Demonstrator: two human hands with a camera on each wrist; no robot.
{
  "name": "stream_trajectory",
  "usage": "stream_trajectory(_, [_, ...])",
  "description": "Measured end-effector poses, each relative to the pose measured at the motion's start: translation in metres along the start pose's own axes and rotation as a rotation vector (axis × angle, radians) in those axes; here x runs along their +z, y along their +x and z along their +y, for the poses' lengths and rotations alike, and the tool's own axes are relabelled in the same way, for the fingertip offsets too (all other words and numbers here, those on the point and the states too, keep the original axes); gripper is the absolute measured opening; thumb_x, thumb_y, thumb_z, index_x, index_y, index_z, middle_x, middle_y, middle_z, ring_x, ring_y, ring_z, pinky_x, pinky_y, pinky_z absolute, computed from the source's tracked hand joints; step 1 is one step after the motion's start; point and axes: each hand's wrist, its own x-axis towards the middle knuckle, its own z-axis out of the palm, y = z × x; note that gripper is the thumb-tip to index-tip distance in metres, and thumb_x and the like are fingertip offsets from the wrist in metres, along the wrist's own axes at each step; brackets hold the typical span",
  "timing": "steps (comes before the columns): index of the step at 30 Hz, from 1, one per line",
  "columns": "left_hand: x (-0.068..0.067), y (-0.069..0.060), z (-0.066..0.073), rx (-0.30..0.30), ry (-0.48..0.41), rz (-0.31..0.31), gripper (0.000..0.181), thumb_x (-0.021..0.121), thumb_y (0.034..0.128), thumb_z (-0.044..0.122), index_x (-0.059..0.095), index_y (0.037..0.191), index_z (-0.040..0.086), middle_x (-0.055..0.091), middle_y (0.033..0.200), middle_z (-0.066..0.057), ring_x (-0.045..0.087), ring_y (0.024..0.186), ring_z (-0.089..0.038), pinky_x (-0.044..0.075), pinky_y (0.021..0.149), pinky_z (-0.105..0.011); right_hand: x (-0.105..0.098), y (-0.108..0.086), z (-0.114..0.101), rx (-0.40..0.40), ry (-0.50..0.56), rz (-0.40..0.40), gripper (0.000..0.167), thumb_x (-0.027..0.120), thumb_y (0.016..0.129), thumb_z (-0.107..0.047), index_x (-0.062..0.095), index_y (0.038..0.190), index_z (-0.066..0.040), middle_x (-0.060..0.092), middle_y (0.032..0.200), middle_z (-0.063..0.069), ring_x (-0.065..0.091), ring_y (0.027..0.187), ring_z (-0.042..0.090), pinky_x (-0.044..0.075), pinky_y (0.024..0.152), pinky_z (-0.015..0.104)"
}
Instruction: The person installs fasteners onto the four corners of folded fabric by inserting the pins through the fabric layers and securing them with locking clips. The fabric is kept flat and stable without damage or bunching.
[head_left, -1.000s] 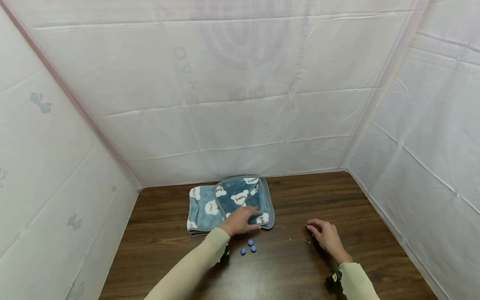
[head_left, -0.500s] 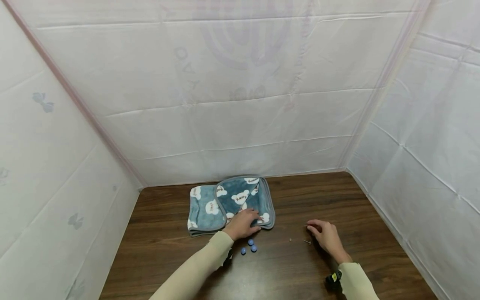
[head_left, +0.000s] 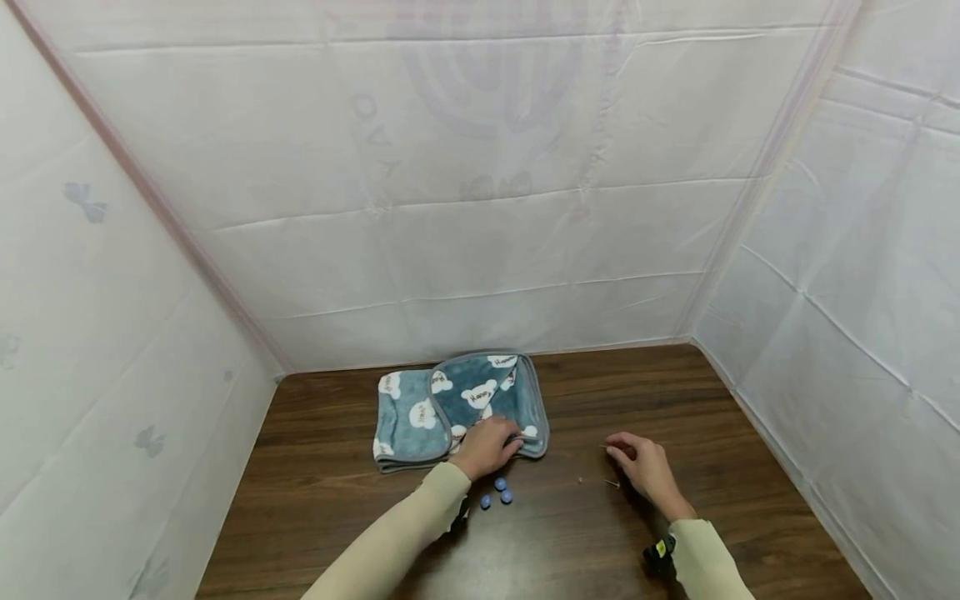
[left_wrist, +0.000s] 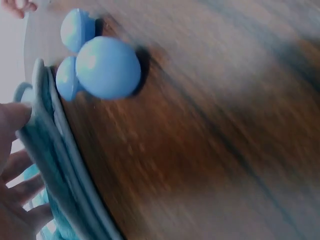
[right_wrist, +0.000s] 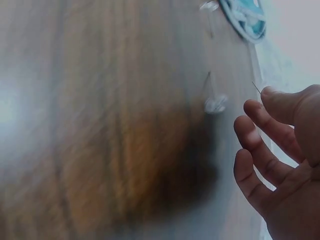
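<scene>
A folded blue-grey fleece blanket (head_left: pixel 420 417) with white bear heads lies on the table. My left hand (head_left: pixel 486 447) grips the blanket's near edge at the right. In the left wrist view, the thumb (left_wrist: pixel 15 116) lies on the grey-trimmed edge and the fingers lie under it. Just in front are three blue domed caps (left_wrist: pixel 109 67), close together. To the right, my right hand (head_left: pixel 648 475) pinches a thin pin (right_wrist: pixel 256 87) between thumb and forefinger, its point sticking out. Below that hand lies a clear-headed pin (right_wrist: pixel 216 104), and another clear-headed pin (right_wrist: pixel 209 6) sits further off.
The dark wooden table (head_left: pixel 322 517) is enclosed by white sheet walls at the back (head_left: pixel 480 250), left (head_left: pixel 97 333) and right (head_left: pixel 862 250). The blanket lies near the back wall.
My left fingers went from hovering over the blanket to lying on it, then curled round its near edge. My right hand shifted slightly left with the pin.
</scene>
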Motion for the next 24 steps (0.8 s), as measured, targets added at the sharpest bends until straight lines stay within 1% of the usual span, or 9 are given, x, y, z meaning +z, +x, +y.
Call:
stream_trajectory(2, [0.002, 0.002, 0.001, -0.008, 0.006, 0.04, 0.012, 0.068, 0.1006, 0.021, 0.078, 0.103, 0.014, 0.074, 0.093, -0.001, 0.07, 0.083, -0.017, 0.058, 0.072, -0.035, 0.002, 0.004, -0.004, -0.008, 0.018, 0.006, 0.014, 0.073, 0.097, -0.011, 0.078, 0.109, -0.01, 0.077, 0.101, 0.005, 0.071, 0.083, 0.02, 0.058, 0.071, 0.037])
stream_trajectory(5, [0.003, 0.004, 0.0, -0.008, -0.029, 0.089, 0.011, 0.067, 0.1007, 0.017, 0.078, 0.102, 0.013, 0.076, 0.091, 0.0, 0.071, 0.077, -0.015, 0.058, 0.068, -0.033, 0.003, 0.009, -0.011, -0.025, 0.039, 0.014, 0.011, 0.073, 0.097, -0.012, 0.078, 0.106, -0.01, 0.076, 0.098, 0.003, 0.07, 0.08, 0.018, 0.057, 0.068, 0.035])
stream_trajectory(8, [0.003, 0.005, -0.003, -0.002, -0.118, 0.138, 0.013, 0.066, 0.101, 0.012, 0.077, 0.108, 0.008, 0.076, 0.091, -0.002, 0.069, 0.071, -0.011, 0.057, 0.066, -0.029, 0.003, 0.014, -0.016, -0.04, 0.049, 0.02, 0.01, 0.073, 0.097, -0.012, 0.078, 0.106, -0.009, 0.076, 0.097, 0.003, 0.07, 0.081, 0.018, 0.057, 0.069, 0.036])
stream_trajectory(9, [0.002, 0.005, -0.004, -0.002, -0.147, 0.147, 0.014, 0.065, 0.1014, 0.011, 0.076, 0.11, 0.007, 0.076, 0.088, -0.002, 0.066, 0.065, -0.008, 0.055, 0.063, -0.027, 0.004, 0.015, -0.018, -0.043, 0.051, 0.023, 0.01, 0.073, 0.097, -0.012, 0.078, 0.105, -0.01, 0.076, 0.096, 0.002, 0.071, 0.081, 0.018, 0.057, 0.07, 0.036])
stream_trajectory(12, [-0.001, 0.005, -0.006, -0.026, -0.233, 0.16, 0.016, 0.063, 0.1022, 0.009, 0.074, 0.113, 0.005, 0.072, 0.081, 0.0, 0.05, 0.051, -0.003, 0.044, 0.055, -0.022, 0.006, 0.02, -0.023, -0.053, 0.056, 0.028, 0.01, 0.073, 0.097, -0.011, 0.078, 0.106, -0.009, 0.076, 0.097, 0.003, 0.071, 0.082, 0.019, 0.057, 0.071, 0.037])
stream_trajectory(15, [-0.006, 0.004, -0.008, -0.062, -0.301, 0.165, 0.016, 0.061, 0.1029, 0.008, 0.074, 0.111, 0.004, 0.061, 0.063, 0.003, 0.031, 0.043, -0.002, 0.032, 0.049, -0.021, 0.009, 0.024, -0.029, -0.073, 0.075, 0.025, 0.01, 0.073, 0.097, -0.01, 0.078, 0.105, -0.009, 0.076, 0.097, 0.004, 0.071, 0.082, 0.02, 0.057, 0.071, 0.036])
stream_trajectory(19, [-0.012, 0.004, -0.007, -0.09, -0.359, 0.194, 0.014, 0.061, 0.1022, 0.005, 0.074, 0.108, 0.003, 0.049, 0.053, 0.005, 0.025, 0.042, -0.002, 0.027, 0.047, -0.021, 0.014, 0.031, -0.038, -0.094, 0.109, 0.018, 0.008, 0.073, 0.096, -0.009, 0.077, 0.103, -0.008, 0.076, 0.097, 0.004, 0.071, 0.081, 0.019, 0.056, 0.067, 0.032])
stream_trajectory(21, [-0.014, 0.004, -0.006, -0.104, -0.379, 0.201, 0.014, 0.061, 0.102, 0.004, 0.074, 0.107, 0.003, 0.049, 0.053, 0.007, 0.025, 0.042, -0.001, 0.028, 0.046, -0.021, 0.016, 0.036, -0.043, -0.101, 0.12, 0.008, 0.007, 0.074, 0.095, -0.009, 0.077, 0.101, -0.008, 0.076, 0.095, 0.003, 0.07, 0.079, 0.017, 0.055, 0.066, 0.03])
stream_trajectory(24, [-0.015, 0.004, -0.006, -0.13, -0.411, 0.194, 0.014, 0.061, 0.1022, 0.005, 0.073, 0.109, 0.002, 0.049, 0.053, 0.009, 0.025, 0.041, 0.0, 0.028, 0.046, -0.021, 0.019, 0.042, -0.051, -0.108, 0.139, -0.017, 0.005, 0.075, 0.094, -0.009, 0.076, 0.099, -0.008, 0.075, 0.091, 0.001, 0.068, 0.076, 0.014, 0.053, 0.064, 0.029])
